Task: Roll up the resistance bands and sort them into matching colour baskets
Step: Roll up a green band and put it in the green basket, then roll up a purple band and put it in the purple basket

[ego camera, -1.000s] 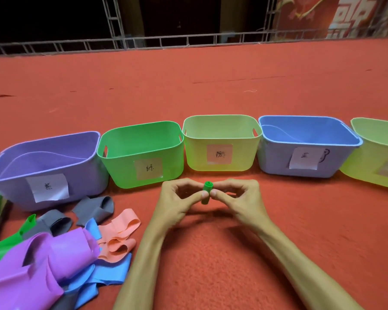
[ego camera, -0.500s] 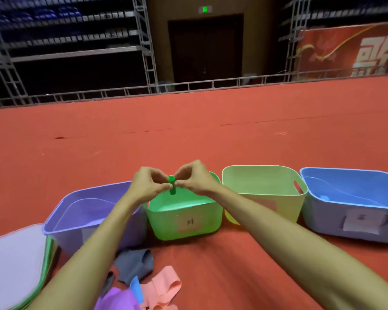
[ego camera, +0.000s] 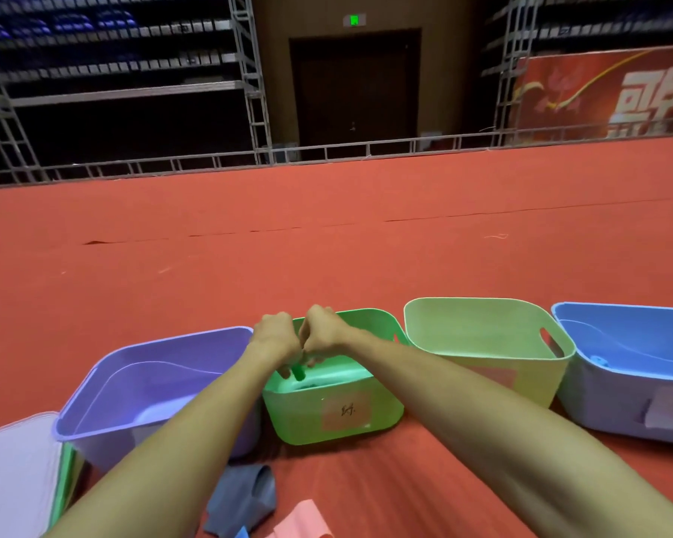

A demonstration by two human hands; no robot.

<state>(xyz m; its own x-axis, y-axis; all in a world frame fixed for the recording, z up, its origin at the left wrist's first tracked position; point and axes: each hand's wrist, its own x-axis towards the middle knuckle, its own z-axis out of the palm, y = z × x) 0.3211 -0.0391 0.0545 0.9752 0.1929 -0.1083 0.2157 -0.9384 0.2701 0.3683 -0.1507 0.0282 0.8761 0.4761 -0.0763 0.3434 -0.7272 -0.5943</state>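
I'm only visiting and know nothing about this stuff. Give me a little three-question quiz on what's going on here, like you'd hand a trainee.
1. Multiple choice: the left hand and right hand hold the rolled green band at the opening of which basket?
A) yellow-green
B) green basket
C) blue

2. True or false: the grey band lies inside the purple basket.

3. Fill in: the basket just left of the green basket is ____.

Key:
1. B
2. False. It lies on the red carpet in front of the baskets.
3. purple
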